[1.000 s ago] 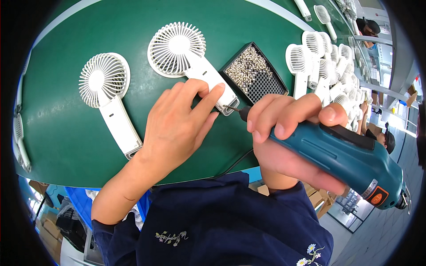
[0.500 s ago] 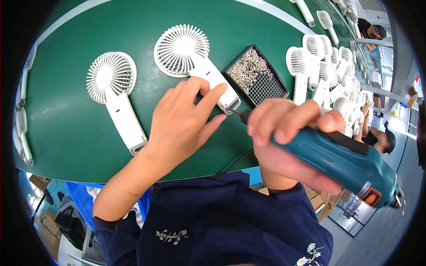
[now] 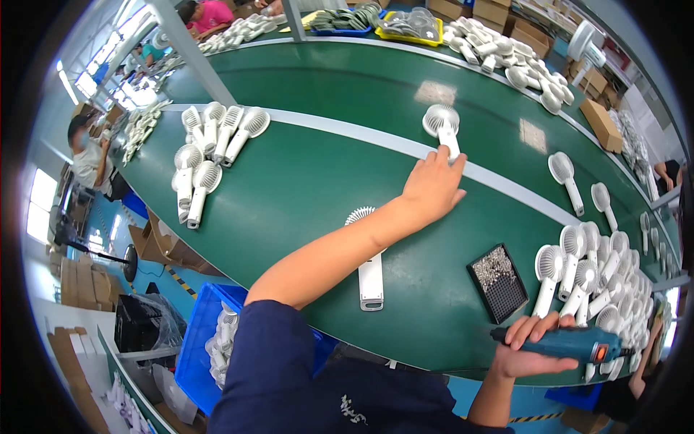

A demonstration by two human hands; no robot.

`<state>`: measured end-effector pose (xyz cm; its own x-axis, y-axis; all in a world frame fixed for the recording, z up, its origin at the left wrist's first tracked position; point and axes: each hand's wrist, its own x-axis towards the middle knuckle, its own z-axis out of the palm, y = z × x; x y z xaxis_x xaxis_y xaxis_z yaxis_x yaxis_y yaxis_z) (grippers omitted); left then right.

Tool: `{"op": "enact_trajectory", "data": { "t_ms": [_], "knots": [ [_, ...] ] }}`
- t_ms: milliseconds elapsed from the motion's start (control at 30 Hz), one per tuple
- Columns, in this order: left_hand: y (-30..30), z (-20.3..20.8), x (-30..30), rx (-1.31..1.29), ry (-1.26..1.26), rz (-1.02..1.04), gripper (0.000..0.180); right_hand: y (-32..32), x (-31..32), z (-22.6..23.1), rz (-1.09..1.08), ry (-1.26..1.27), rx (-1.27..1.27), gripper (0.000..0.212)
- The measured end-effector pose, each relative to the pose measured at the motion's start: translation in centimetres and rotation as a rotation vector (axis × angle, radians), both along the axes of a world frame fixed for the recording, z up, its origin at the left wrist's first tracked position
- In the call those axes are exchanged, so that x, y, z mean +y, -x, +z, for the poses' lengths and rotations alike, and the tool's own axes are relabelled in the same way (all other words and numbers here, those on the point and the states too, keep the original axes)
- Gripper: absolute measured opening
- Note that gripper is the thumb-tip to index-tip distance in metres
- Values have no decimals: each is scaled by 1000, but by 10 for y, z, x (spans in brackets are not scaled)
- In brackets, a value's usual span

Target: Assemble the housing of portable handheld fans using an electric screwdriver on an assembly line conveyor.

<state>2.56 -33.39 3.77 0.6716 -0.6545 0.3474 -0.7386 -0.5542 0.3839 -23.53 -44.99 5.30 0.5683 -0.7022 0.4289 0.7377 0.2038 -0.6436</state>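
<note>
Green table [image 3: 311,181] spreads in front of us across a workshop, with a pale strip [image 3: 347,134] curving over it and a person in white [image 3: 90,163] off to the left. Our left hand [image 3: 432,189] reaches out to a fan [image 3: 441,121] at that strip, the fan's round head lying on the far side; the hand is at the end of the handle, but whether it grips or only touches it we cannot tell. Well apart from it, our right hand [image 3: 531,359] is wrapped around a teal driver [image 3: 578,342], its black tip pointing left. Under our left forearm [image 3: 325,251] lies a second fan [image 3: 370,278], its head partly hidden. Just beyond the driver's tip we have a black tray [image 3: 503,299], small metal pieces [image 3: 494,267] heaped in its far part. More fans crowd into a pile [image 3: 551,262] right of the tray, and a smaller group [image 3: 204,176] lies to the left. Beside us, a blue bin [image 3: 189,359] holds white parts [image 3: 224,347].
</note>
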Motion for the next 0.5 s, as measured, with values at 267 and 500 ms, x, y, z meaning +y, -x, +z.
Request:
{"op": "enact_trajectory", "data": {
  "t_ms": [267,500],
  "knots": [
    [53,62,125,218,-568,-605,59,5,-31,-16,-104,-200,33,81],
    [78,23,88,-11,-407,-560,44,-56,-61,-9,-90,43,97,94]
  ]
}}
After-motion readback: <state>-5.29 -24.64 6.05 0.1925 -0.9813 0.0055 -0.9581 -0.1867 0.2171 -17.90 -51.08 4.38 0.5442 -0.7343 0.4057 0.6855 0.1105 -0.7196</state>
